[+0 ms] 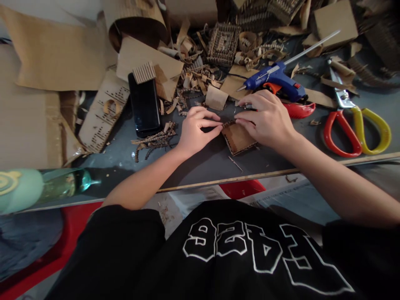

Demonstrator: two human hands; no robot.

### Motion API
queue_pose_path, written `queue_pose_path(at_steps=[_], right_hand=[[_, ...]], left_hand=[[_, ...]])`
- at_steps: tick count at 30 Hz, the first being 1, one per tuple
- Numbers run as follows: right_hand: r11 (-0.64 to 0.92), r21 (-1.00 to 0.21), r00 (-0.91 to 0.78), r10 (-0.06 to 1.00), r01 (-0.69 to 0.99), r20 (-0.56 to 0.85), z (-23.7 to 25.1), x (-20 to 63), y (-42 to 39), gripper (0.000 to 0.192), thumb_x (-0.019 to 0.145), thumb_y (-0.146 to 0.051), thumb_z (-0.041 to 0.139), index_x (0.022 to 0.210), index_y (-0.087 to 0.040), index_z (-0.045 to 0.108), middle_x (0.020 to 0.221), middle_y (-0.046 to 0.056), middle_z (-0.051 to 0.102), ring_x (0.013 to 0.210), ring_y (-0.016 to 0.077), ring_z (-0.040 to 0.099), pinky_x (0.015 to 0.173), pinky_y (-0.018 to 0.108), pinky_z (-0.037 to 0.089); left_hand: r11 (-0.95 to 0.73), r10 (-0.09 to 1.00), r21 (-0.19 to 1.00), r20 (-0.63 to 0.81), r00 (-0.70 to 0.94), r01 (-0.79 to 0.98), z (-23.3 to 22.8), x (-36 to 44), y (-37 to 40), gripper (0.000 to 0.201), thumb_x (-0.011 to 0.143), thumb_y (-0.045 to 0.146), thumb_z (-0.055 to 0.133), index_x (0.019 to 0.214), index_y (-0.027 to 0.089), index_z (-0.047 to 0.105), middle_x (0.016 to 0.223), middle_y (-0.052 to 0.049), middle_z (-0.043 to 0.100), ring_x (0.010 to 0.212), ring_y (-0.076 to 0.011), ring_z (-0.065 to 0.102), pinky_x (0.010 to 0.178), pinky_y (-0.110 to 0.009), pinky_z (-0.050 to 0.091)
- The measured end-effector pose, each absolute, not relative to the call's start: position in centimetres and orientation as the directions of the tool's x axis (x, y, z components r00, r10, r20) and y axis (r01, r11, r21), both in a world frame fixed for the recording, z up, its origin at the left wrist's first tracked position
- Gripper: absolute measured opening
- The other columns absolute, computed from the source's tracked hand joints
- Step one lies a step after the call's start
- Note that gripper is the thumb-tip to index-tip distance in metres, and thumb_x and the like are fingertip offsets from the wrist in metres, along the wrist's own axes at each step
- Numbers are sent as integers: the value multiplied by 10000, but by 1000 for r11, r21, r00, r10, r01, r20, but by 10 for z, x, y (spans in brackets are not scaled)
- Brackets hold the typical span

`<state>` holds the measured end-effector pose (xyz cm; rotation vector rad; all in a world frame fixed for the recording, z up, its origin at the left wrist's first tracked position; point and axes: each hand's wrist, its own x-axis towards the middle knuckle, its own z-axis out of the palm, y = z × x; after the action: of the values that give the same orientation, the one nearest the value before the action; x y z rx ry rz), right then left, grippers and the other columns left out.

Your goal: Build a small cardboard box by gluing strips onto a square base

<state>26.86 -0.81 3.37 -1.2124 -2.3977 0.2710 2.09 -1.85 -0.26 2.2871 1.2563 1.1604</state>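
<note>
A small square cardboard tray (239, 139) with a corrugated strip along its edges lies near the table's front edge. My left hand (196, 130) is closed, thumb and index finger pinched at the tray's far left corner. Over its far right side is my right hand (268, 118), also closed. A dark, thin item shows between its fingers, too hidden to name. Behind that hand a red handle (300, 110) sticks out; I cannot tell if the hand holds it. A blue glue gun (278, 79) with a glue stick lies just beyond, its nozzle pointing left.
Scissors (343, 112) with red and yellow handles lie at the right. A black phone (144, 106) carries a corrugated piece on top. Corrugated strips (156, 139) and cardboard scraps (200, 79) lie about. A bottle (59, 183) is on its side at the left edge.
</note>
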Motion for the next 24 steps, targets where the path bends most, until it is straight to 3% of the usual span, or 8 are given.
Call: queue_pose_path(at_steps=[12,24], right_hand=[[587,-361,-524,809,725,265,37,267,-9,339,1026,-294,532,985,-288,869,1315,94,731,1215,345,584,1011,503,482],[577,-406,-513,817,709,265,37,266,-9,338,1000,-262,551,1026,-316,884,1259,98,754,1219,351,587,1035,553,484]], left_hand=[[-590,801,547,488,346,594,0,22,-17,80,939,214,825,923,274,875,984,-3,823,1085,-221,693,1040,-463,589],[-553,831,532,411,375,642,3,22,-17,98,967,267,784,954,290,878,1069,-21,802,1127,-232,662,1106,-478,529]])
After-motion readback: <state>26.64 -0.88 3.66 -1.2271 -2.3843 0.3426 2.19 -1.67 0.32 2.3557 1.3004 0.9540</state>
